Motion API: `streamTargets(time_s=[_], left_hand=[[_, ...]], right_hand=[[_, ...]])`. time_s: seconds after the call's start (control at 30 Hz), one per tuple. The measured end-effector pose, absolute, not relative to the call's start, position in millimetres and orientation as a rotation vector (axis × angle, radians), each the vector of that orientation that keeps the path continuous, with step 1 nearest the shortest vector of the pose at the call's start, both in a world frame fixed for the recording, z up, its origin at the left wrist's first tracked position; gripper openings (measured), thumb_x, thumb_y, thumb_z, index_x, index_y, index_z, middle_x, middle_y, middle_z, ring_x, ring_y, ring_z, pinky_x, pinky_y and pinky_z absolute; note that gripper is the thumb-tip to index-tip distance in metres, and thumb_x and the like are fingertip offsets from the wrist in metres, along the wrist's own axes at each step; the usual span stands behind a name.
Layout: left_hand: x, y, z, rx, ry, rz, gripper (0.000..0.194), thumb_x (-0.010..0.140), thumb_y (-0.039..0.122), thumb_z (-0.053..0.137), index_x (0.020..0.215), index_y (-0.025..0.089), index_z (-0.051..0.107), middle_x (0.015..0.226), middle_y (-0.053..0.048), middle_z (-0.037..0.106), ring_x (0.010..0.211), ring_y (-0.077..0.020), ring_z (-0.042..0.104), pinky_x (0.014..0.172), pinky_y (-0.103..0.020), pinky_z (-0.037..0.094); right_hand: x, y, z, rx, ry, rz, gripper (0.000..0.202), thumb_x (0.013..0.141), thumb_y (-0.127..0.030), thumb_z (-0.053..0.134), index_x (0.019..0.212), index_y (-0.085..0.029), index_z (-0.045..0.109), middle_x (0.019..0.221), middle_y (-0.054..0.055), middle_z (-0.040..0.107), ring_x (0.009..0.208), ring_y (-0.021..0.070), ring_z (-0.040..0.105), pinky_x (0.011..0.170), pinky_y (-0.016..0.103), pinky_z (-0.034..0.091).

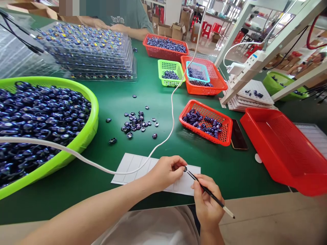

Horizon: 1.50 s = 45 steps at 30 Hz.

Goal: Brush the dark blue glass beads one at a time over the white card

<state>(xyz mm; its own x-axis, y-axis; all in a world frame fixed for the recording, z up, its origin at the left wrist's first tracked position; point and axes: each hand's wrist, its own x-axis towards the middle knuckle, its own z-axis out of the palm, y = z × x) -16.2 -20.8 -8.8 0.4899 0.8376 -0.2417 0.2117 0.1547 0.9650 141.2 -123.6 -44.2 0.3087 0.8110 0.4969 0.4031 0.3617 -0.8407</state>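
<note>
My left hand (166, 173) pinches a small dark shiny piece (185, 168) between thumb and fingertips, above a white lined sheet (131, 166). Wrapped around a slim black pen-like tool (209, 194), my right hand (208, 204) brings its thin pale tip against that piece. The tool's far end is white with a dark point, slanting down to the right. Beyond the sheet, loose dark-blue glossy pieces (138, 122) lie scattered on the green table (158, 95). What the tip does to the piece is too small to make out.
A large green basket (95, 112) full of dark pieces stands left. A white cable (172, 105) crosses the table. Red basket (227, 131), phone (238, 136) and red tray (283, 146) lie right. Stacked clear trays (89, 51) stand before another person (130, 17).
</note>
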Motion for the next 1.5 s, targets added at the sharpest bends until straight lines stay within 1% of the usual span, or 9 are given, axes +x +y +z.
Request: streamTargets(time_s=[0.27,0.4,0.53,0.67,0.8,0.9,1.07,1.37,1.5], left_hand=[[-18.0,-22.5,-8.0,1.470,1.005,0.582,0.023,0.081,0.023,0.056,0.092,0.014,0.073,0.075,-0.002,0.072,0.064,-0.0136,0.060,0.060,-0.023,0.047],[-18.8,-22.4,-9.5,1.519,1.009,0.593,0.025,0.084,0.024,0.055,0.094,0.014,0.075,0.078,-0.004,0.074,0.064,-0.0140,0.061,0.060,-0.024,0.048],[-21.3,-21.6,-8.7,1.531,0.988,0.572,0.027,0.087,0.025,0.055,0.100,0.014,0.076,0.085,-0.005,0.076,0.066,-0.0148,0.064,0.062,-0.024,0.050],[-22.8,-21.1,-10.4,1.557,0.963,0.584,0.027,0.084,0.024,0.062,0.104,0.013,0.075,0.087,-0.006,0.075,0.072,-0.0157,0.066,0.065,-0.024,0.052],[-23.3,-22.5,-16.1,1.687,0.934,0.653,0.025,0.083,0.022,0.067,0.105,0.013,0.075,0.084,-0.006,0.072,0.070,-0.0145,0.065,0.065,-0.024,0.053],[-24.3,-25.1,-19.8,1.862,0.917,0.728,0.023,0.085,0.021,0.066,0.106,0.013,0.074,0.080,-0.005,0.070,0.066,-0.0133,0.063,0.062,-0.023,0.052],[-24.3,-28.6,-24.2,2.084,0.891,0.823,0.022,0.087,0.018,0.062,0.106,0.013,0.072,0.076,-0.004,0.068,0.064,-0.0126,0.062,0.061,-0.022,0.051],[-24.0,-29.1,-26.5,2.255,0.850,0.878,0.020,0.092,0.016,0.055,0.106,0.012,0.069,0.081,-0.007,0.070,0.065,-0.0137,0.063,0.064,-0.024,0.055],[-24.0,-30.1,-25.8,2.304,0.838,0.890,0.019,0.093,0.016,0.054,0.106,0.011,0.068,0.082,-0.008,0.070,0.067,-0.0144,0.064,0.065,-0.025,0.055]], right_hand=[[141.6,-125.2,-47.0,-1.274,-1.276,0.395,0.028,0.086,-0.002,0.066,0.107,-0.021,0.065,0.106,0.009,0.072,0.088,0.0208,0.074,0.058,0.029,0.062],[141.4,-125.5,-47.5,-1.287,-1.276,0.392,0.026,0.087,-0.004,0.067,0.107,-0.022,0.065,0.105,0.008,0.073,0.087,0.0214,0.074,0.060,0.031,0.063],[140.9,-125.2,-47.1,-1.295,-1.276,0.386,0.026,0.086,-0.005,0.067,0.106,-0.022,0.066,0.103,0.008,0.074,0.086,0.0202,0.074,0.057,0.029,0.062],[140.1,-125.1,-49.5,-1.303,-1.246,0.388,0.026,0.086,-0.005,0.068,0.106,-0.022,0.066,0.104,0.007,0.074,0.084,0.0190,0.073,0.055,0.027,0.061],[139.0,-125.3,-52.1,-1.304,-1.207,0.396,0.026,0.086,-0.005,0.069,0.105,-0.023,0.067,0.104,0.007,0.074,0.086,0.0191,0.073,0.060,0.029,0.063],[138.6,-125.3,-51.7,-1.301,-1.182,0.403,0.025,0.086,-0.006,0.069,0.104,-0.023,0.067,0.104,0.007,0.074,0.084,0.0189,0.073,0.061,0.031,0.064],[138.4,-124.5,-49.6,-1.311,-1.182,0.403,0.022,0.086,-0.009,0.070,0.103,-0.022,0.067,0.101,0.007,0.074,0.083,0.0195,0.074,0.057,0.030,0.063],[137.0,-123.5,-47.0,-1.363,-1.184,0.383,0.013,0.088,-0.015,0.070,0.098,-0.022,0.067,0.097,0.007,0.075,0.080,0.0196,0.073,0.057,0.031,0.064],[137.6,-123.1,-45.8,-1.364,-1.202,0.386,0.015,0.087,-0.013,0.070,0.098,-0.022,0.067,0.097,0.006,0.074,0.081,0.0190,0.073,0.057,0.029,0.064]])
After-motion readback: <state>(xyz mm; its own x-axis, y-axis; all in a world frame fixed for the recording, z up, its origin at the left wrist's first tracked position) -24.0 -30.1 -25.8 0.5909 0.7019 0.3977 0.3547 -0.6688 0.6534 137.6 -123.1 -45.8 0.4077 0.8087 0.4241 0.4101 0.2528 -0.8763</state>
